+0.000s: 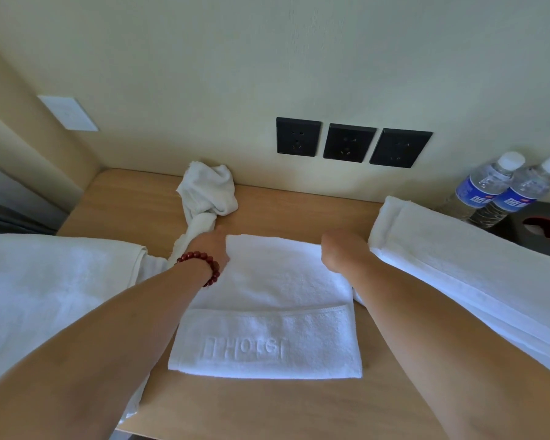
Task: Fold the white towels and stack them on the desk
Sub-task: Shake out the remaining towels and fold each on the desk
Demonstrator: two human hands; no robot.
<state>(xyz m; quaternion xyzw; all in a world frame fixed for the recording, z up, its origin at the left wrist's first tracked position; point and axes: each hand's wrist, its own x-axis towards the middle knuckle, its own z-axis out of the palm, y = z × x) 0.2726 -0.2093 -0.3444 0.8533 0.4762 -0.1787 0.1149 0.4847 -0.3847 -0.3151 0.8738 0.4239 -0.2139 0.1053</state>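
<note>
Gripping the folded towel (pixel 267 309) at its far corners, both hands' fingers curl under; it lies lengthwise toward the wall.

Folded towel (pixel 267 312) mid-desk (pixel 267 408), crumpled towel (pixel 208 192) behind, bottles (pixel 502 188) far right

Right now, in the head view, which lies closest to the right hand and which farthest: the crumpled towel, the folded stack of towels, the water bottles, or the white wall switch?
From the right hand:
1. Folded stack of towels, just to its right.
2. Crumpled towel, to the left by the wall.
3. Water bottles, far right corner.
4. White wall switch, up on the left wall.
</note>
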